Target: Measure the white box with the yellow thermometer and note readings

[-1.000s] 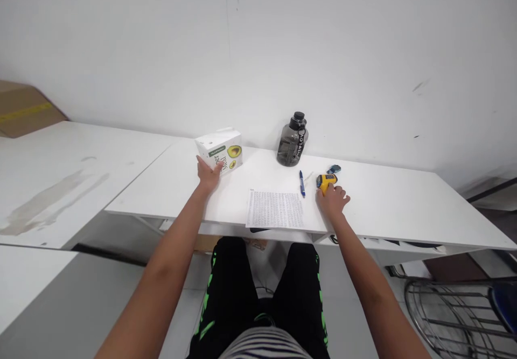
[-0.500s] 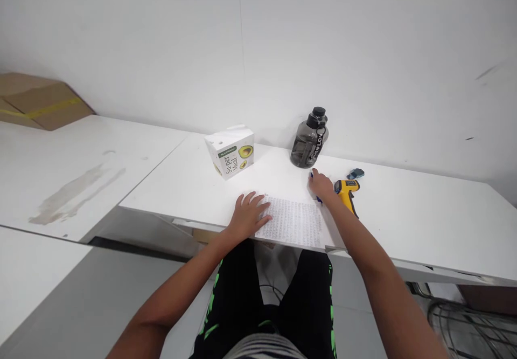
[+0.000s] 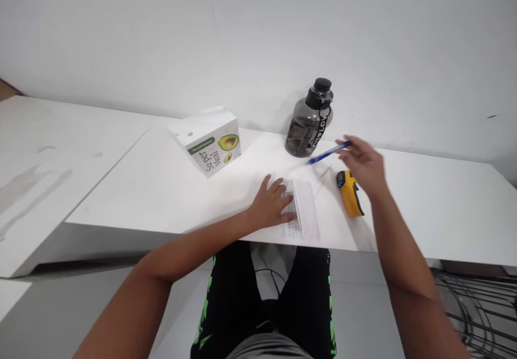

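My right hand (image 3: 363, 164) is raised over the table, its fingers pinching a blue pen (image 3: 329, 152) that points left toward the bottle. Spread fingers of my left hand (image 3: 271, 204) rest on a paper sheet (image 3: 309, 213) near the table's front edge. Dense writing shows under these fingertips, while the sheet's right part looks pale and blurred; whether it is folded I cannot tell. Below my right hand lies a yellow handheld device (image 3: 349, 194) with a small dark display, partly covered by that hand.
A dark, see-through bottle (image 3: 306, 127) with a black cap stands against the wall. Left of it is a white box (image 3: 214, 146) printed with avocados. Black wire racks (image 3: 480, 305) stand below the table at right. Another white tabletop (image 3: 60, 143) adjoins on the left.
My right hand has lifted the pen and moved right, over the yellow device. My left hand has shifted right across the paper, whose visible area is narrower. The view has turned slightly right.
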Demonstrator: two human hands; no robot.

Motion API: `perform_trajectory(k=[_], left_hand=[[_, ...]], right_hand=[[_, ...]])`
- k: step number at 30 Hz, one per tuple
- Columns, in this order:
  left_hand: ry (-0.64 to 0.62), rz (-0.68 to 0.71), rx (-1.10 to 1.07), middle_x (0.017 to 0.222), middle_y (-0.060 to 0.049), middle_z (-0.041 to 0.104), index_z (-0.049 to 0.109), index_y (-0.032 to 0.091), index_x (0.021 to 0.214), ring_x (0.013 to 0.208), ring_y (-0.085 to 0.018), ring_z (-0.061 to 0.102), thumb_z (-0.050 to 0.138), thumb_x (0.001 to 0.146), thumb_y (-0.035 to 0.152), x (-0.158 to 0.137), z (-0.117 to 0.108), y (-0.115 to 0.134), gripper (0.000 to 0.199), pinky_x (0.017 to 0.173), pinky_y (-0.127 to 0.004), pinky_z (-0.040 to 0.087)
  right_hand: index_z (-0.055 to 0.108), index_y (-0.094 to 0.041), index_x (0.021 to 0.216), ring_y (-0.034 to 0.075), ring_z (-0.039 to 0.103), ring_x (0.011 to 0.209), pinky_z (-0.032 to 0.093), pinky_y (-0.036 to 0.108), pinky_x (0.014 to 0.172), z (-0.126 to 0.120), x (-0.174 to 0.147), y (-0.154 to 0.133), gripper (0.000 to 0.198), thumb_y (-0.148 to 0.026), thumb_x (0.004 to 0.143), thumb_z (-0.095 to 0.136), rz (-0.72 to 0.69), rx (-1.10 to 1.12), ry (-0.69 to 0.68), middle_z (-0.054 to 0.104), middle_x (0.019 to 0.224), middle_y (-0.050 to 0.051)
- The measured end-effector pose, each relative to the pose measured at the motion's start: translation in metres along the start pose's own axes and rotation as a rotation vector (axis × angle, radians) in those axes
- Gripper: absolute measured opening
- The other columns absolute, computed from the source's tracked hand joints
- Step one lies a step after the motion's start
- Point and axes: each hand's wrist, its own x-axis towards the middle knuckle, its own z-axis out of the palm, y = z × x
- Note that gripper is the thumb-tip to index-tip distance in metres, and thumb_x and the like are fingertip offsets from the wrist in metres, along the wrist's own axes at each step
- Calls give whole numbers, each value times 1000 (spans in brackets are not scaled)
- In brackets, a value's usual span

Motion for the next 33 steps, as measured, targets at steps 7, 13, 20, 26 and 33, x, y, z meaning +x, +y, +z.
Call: perform_trajectory(k=[7, 13, 20, 26, 33], left_hand=[[9, 14, -112, 125, -10, 65, 69, 25, 111, 129, -32, 51, 52, 87, 67, 3, 7, -11, 51, 116, -59, 25], [20, -5, -36, 142, -5, 57, 63, 31, 127, 138, -34, 43, 51, 90, 64, -9, 7, -10, 51, 117, -58, 23], [5, -24, 21, 143, -6, 56, 60, 34, 130, 139, -34, 42, 48, 89, 68, -12, 7, -8, 55, 118, -60, 20], [24, -4, 45, 143, -5, 57, 61, 34, 129, 138, -32, 44, 42, 92, 66, -11, 5, -10, 52, 119, -61, 15], [-10, 8, 48, 143, -5, 57, 61, 34, 129, 136, -29, 47, 41, 93, 63, -10, 4, -10, 50, 120, -59, 14]], right_hand=[[64, -25, 83, 10, 57, 51, 47, 24, 50, 20, -16, -37, 17, -40, 91, 64, -80, -92, -119, 63, 66, -3], [61, -23, 100, 10, 46, 45, 37, 24, 45, 86, -44, 29, 35, -53, 97, 43, 305, 17, -449, 62, 65, -4], [56, -20, 61, 11, 43, 47, 34, 25, 47, 88, -52, 45, 42, -51, 91, 56, 324, -154, -292, 47, 47, -4], [54, -20, 57, 11, 46, 49, 36, 26, 49, 91, -49, 37, 45, -52, 89, 59, 293, -186, -360, 50, 49, -3], [58, -20, 60, 12, 51, 54, 40, 26, 52, 92, -50, 42, 40, -48, 89, 60, 309, -130, -351, 57, 55, -2]])
